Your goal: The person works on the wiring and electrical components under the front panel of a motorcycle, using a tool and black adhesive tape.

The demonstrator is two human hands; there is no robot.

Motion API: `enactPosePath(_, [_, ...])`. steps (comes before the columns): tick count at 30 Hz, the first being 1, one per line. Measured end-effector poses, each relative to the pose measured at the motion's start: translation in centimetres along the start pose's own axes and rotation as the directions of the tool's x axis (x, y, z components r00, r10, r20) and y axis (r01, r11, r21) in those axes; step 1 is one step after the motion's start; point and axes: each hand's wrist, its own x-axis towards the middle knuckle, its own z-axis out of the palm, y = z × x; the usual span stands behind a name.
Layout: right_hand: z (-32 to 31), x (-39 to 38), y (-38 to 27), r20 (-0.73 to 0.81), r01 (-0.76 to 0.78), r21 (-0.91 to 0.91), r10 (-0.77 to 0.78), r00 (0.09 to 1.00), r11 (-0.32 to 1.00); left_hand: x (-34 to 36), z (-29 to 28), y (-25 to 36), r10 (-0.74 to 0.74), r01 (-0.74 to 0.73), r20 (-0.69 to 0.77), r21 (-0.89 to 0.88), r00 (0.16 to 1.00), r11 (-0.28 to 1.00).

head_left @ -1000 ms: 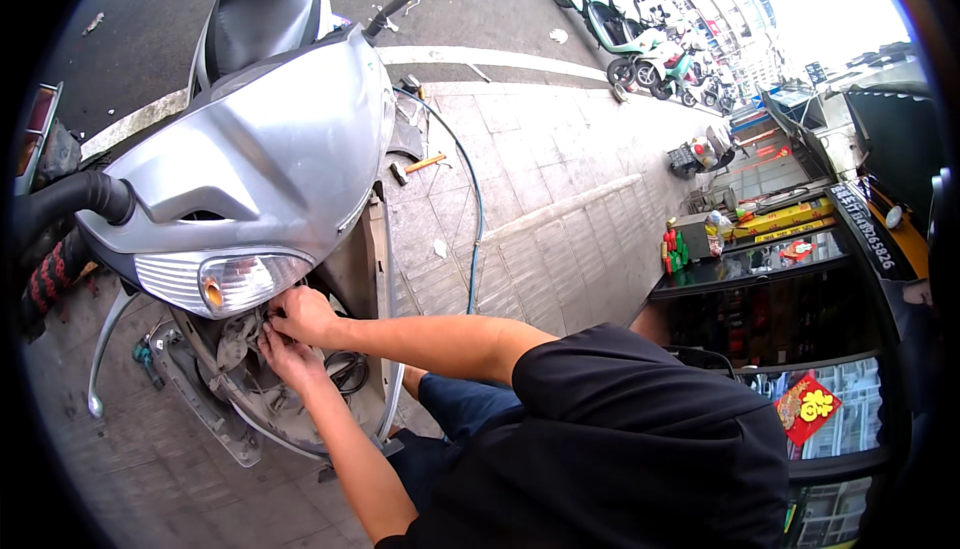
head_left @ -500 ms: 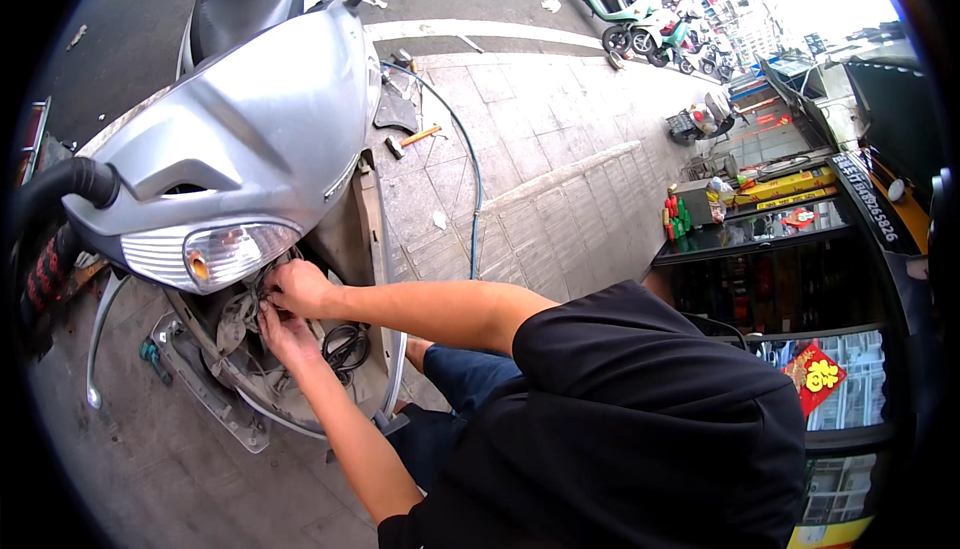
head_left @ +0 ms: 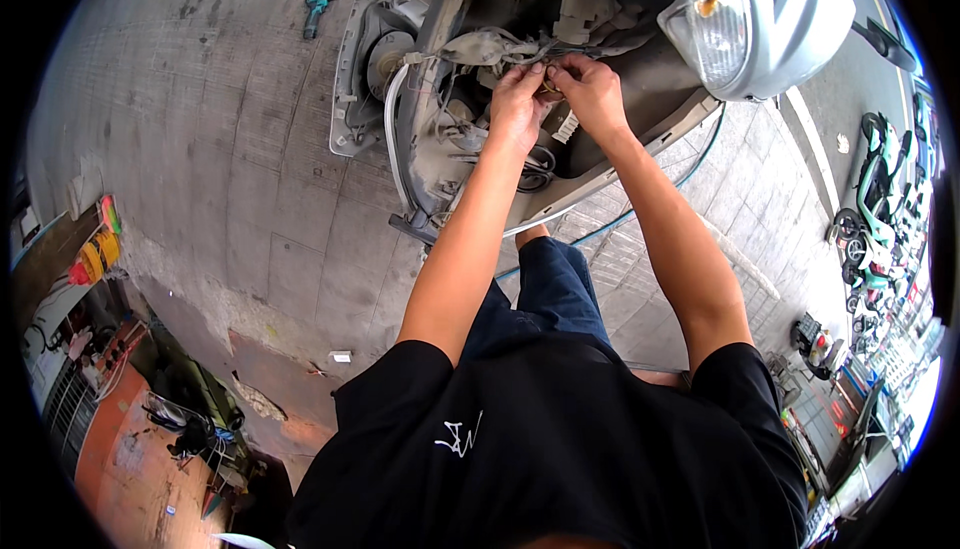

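Two bare hands at close quarters inside the scooter's open front shell [head_left: 665, 84]: left hand [head_left: 514, 109] and right hand [head_left: 595, 99] nearly touching, thumbs and fingertips of both pinched on a small piece amid the wiring [head_left: 485, 47], too hidden to identify. Black cable coil [head_left: 538, 171] just below the hands; headlight [head_left: 715, 34] to their right. On the paving, left: grey panel [head_left: 350, 84], teal drill [head_left: 316, 15] beside it.
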Motion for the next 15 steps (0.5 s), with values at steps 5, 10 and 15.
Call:
enactPosePath(5, [-0.6,-0.3,-0.6,-0.004,-0.026,-0.028,0.026,1.000,0.999,-0.1,0.7,0.2,-0.013,0.015,-0.028,0.073,1.000,0.997])
enactPosePath(10, [-1.0,0.1,-0.8,0.037,0.021,-0.114,-0.017,0.999,0.993,0.1,0.7,0.4,-0.022,0.028,-0.049,0.127,0.999,0.992])
enactPosePath(15, [-0.9,0.7,-1.4,0.084,-0.009,-0.192,0.025,0.996,0.981,0.1,0.3,0.5,0.002,0.009,-0.072,0.149,0.997,0.989])
